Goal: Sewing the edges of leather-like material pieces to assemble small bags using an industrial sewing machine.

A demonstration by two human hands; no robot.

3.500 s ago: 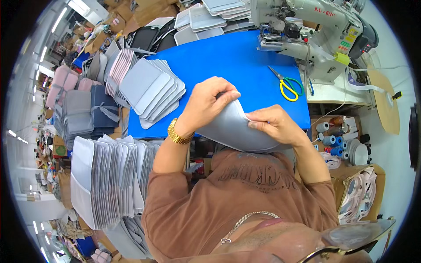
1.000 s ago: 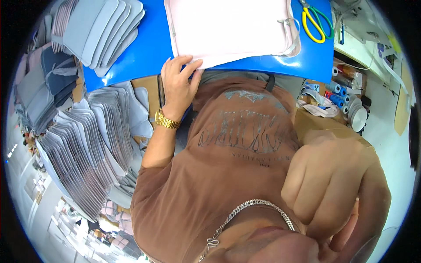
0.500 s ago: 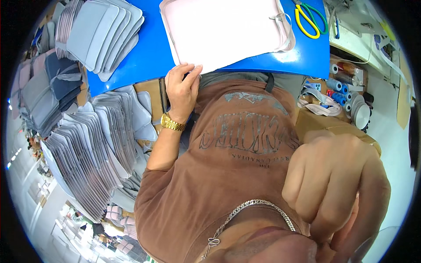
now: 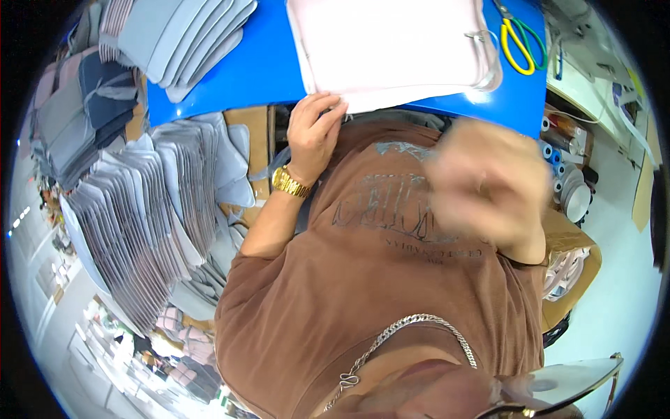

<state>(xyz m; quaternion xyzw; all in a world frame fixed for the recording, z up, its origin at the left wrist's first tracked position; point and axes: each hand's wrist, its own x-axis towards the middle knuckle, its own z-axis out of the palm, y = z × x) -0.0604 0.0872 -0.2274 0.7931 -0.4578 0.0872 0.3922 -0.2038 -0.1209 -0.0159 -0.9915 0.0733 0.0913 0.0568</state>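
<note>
A pale pink fabric panel (image 4: 391, 49) with a raised border lies on the blue table. My left hand (image 4: 314, 133), with a gold watch on its wrist, pinches the panel's near left corner between thumb and fingers. In front of my chest, clear of the panel, my right hand (image 4: 488, 185) is smeared by motion, so its fingers cannot be made out. A thin pale strip (image 4: 494, 59) loops at the panel's right edge. Just right of it lie scissors (image 4: 518, 52) with one yellow and one green handle.
Grey fabric panels (image 4: 181, 42) are stacked on the left of the blue table (image 4: 279, 77). Below them stand many more grey panels (image 4: 132, 216) in a row. Bundles (image 4: 66, 119) are tied at far left. Thread spools (image 4: 555, 160) and an open cardboard box (image 4: 583, 279) are at right.
My right hand has come down from near my face toward the table. My left hand stays at the panel's corner. The whole view has shifted slightly.
</note>
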